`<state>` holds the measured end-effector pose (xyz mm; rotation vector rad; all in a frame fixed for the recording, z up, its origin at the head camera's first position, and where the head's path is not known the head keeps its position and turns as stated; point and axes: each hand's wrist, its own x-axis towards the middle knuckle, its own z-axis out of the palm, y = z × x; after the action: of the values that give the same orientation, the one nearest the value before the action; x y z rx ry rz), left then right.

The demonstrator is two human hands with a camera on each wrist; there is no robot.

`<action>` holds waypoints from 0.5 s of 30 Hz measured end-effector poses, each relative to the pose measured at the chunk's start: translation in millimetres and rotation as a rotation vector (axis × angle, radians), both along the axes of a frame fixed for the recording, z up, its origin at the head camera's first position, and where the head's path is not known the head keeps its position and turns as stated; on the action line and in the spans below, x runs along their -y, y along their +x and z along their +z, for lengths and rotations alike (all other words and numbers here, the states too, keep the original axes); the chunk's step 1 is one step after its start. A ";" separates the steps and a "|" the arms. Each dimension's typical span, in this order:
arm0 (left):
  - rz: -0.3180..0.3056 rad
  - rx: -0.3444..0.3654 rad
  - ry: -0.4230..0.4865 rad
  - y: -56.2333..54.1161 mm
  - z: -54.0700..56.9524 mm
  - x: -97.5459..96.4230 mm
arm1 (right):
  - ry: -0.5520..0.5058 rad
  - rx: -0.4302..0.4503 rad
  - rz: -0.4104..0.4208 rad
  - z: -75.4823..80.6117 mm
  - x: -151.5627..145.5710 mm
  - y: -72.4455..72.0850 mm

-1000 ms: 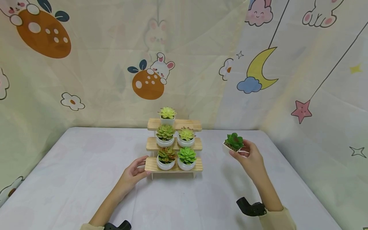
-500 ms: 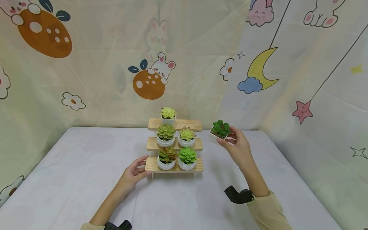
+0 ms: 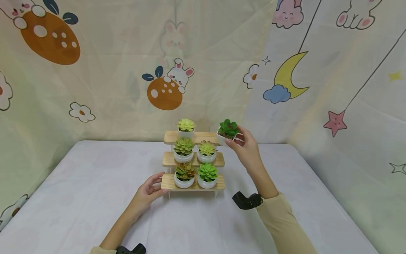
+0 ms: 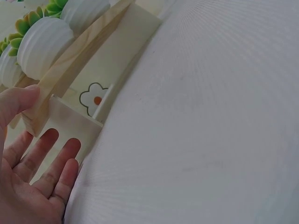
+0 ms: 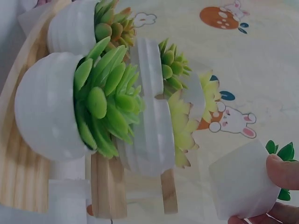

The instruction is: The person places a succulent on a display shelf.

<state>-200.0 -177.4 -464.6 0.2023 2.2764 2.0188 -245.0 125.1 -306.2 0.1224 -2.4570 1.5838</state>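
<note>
A three-tier wooden plant stand (image 3: 167, 182) on white supports bears several succulents in white pots, with one yellow-green succulent (image 3: 185, 124) at the left of its top tier. My left hand (image 3: 146, 192) holds the left end of the bottom board, thumb at its front edge and fingers toward the back; in the left wrist view the thumb (image 4: 21, 100) touches the wood. My right hand (image 3: 245, 144) grips a dark green succulent (image 3: 228, 128) by its square white pot (image 5: 245, 179), slightly tilted, by the right end of the top tier. Whether the pot touches that board, I cannot tell.
A bright green succulent (image 3: 207, 172) and a reddish one (image 3: 185, 171) stand on the bottom tier. The middle tier bears two more, a green one (image 3: 184, 146) and a pale one (image 3: 207, 148). White cloth covers the table (image 3: 104, 169); a printed curtain (image 3: 219, 88) hangs behind.
My right hand has carried the dark green succulent leftward and up, from over the table at right to the stand's top tier. The left hand stays at the bottom board.
</note>
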 end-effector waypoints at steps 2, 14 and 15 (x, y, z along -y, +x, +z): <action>-0.003 -0.001 0.004 0.0 -0.2 0.0 | -0.013 0.001 0.010 1.5 4.0 -4.9; -0.005 -0.018 0.009 -1.1 -1.5 0.4 | -0.087 0.059 0.097 2.0 20.1 -33.2; -0.006 -0.017 0.005 -1.1 -1.6 0.4 | -0.103 0.065 0.106 1.6 21.2 -34.9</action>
<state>-201.2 -177.8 -466.2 0.2267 2.2777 2.0285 -280.0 103.9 -304.5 0.1904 -2.4483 1.7820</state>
